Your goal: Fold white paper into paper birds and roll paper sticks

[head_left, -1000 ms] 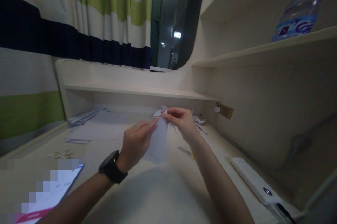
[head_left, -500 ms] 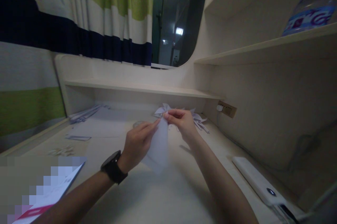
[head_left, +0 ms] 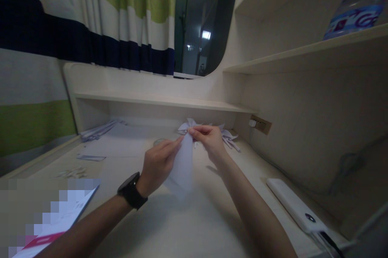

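A thin white sheet of paper [head_left: 184, 165] hangs between my hands above the desk, narrow at its top and wider below. My right hand [head_left: 207, 138] pinches its upper tip between thumb and fingertips. On the sheet's left edge, my left hand [head_left: 160, 163] closes with its fingers pointing up toward that tip; a black watch [head_left: 132, 191] sits on this wrist. Just behind the fingertips are folded white paper pieces [head_left: 229, 136] at the back of the desk, partly hidden by my right hand.
Stacked paper sheets [head_left: 121, 140] lie at the back left, with small pale bits [head_left: 72, 173] in front. A white power bank [head_left: 291, 203] with cables lies at the right. A wall socket [head_left: 262, 124] holds a plug; a bottle [head_left: 354, 11] stands on the upper shelf [head_left: 318, 49].
Both hands keep nearly the same place and hold on the paper. The left fingertips have shifted very slightly down the sheet's edge, and the view has moved a little.
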`<action>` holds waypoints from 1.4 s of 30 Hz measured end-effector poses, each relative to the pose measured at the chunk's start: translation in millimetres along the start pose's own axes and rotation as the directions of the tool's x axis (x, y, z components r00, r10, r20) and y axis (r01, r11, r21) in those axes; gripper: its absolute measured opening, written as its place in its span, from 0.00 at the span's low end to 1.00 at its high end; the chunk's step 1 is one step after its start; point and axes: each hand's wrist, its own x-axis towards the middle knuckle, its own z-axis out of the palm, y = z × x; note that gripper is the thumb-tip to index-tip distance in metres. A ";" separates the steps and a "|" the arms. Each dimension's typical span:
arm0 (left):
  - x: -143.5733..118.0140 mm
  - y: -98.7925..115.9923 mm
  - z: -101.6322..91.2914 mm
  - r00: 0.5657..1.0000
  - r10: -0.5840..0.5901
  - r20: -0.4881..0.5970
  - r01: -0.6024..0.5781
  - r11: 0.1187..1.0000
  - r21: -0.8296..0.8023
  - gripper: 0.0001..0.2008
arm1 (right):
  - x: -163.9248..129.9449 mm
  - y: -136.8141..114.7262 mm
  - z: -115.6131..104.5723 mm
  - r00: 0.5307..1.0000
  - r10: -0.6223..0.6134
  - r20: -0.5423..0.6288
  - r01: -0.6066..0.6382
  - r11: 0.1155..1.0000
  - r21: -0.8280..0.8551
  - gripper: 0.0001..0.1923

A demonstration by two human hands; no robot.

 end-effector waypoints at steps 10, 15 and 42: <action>0.5 -0.4 1.5 1.000 -0.021 0.009 0.021 0.996 -0.088 0.14 | -1.5 -0.9 2.0 0.999 0.040 -0.014 -0.039 0.996 0.080 0.14; 1.0 1.1 0.6 1.000 -0.007 -0.002 0.007 0.995 -0.101 0.13 | -1.5 0.2 2.6 0.999 0.049 -0.009 -0.047 0.992 0.117 0.15; -3.3 2.2 1.5 0.999 0.040 0.006 -0.040 0.998 -0.041 0.15 | -2.5 -5.1 -1.3 0.999 -0.013 -0.042 0.011 0.999 -0.045 0.13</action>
